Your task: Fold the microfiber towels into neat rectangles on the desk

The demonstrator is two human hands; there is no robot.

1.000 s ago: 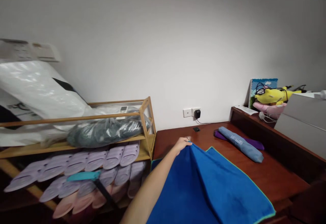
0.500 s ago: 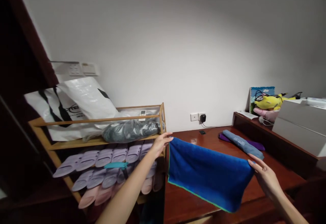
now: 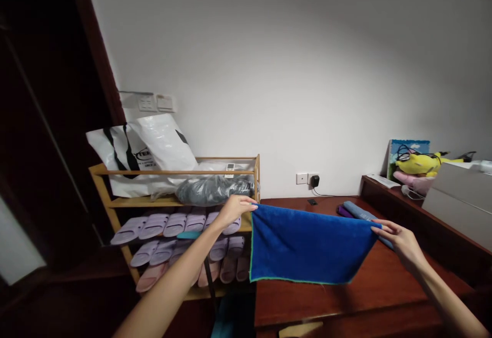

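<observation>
A blue cloth point(image 3: 311, 245) with a green edge hangs spread between my two hands above the red-brown desk point(image 3: 307, 304). My left hand point(image 3: 235, 210) pinches its upper left corner, and my right hand point(image 3: 395, 238) pinches the upper right corner. The cloth's lower edge hangs loose over the desk top. Behind my right hand lies a rolled light-blue cloth point(image 3: 359, 211) with lettering, beside a purple cloth point(image 3: 345, 211); both are partly hidden by the blue cloth and my hand.
Left of the desk stands a wooden shoe rack point(image 3: 180, 173) with several lilac slippers point(image 3: 154, 225) and white bags point(image 3: 165, 143). A black plug point(image 3: 315, 180) sits in the wall socket. At right, a raised ledge holds grey boxes point(image 3: 459, 194) and a yellow plush toy point(image 3: 417, 163).
The view has swung left, so the rack appears further right. The cloth's lower edge has risen and hangs more level, and my right hand is slightly higher. Both hands keep their hold.
</observation>
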